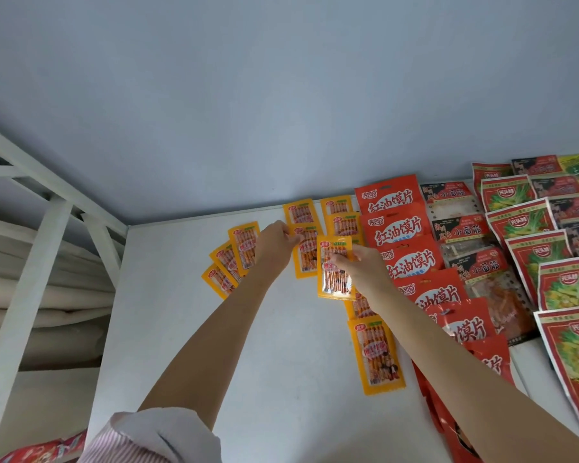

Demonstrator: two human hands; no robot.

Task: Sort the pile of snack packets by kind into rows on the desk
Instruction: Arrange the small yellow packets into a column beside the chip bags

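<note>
Small yellow snack packets lie on the white desk (188, 329) near the back wall. My right hand (358, 265) pinches one yellow packet (335, 279) by its right side, lifted slightly above the others. My left hand (274, 245) pinches the top left corner of another yellow packet (306, 259) lying on the desk. A loose group of three yellow packets (231, 259) sits left of my left hand. More yellow packets (376, 355) run in a column toward me. Right of them stands a row of red packets (401, 228).
Further right lie rows of dark packets (462, 228) and red-and-green packets (522, 222), reaching the desk's right side. A white bed frame ladder (30, 262) stands left of the desk. A red packet (41, 452) shows at the bottom left corner.
</note>
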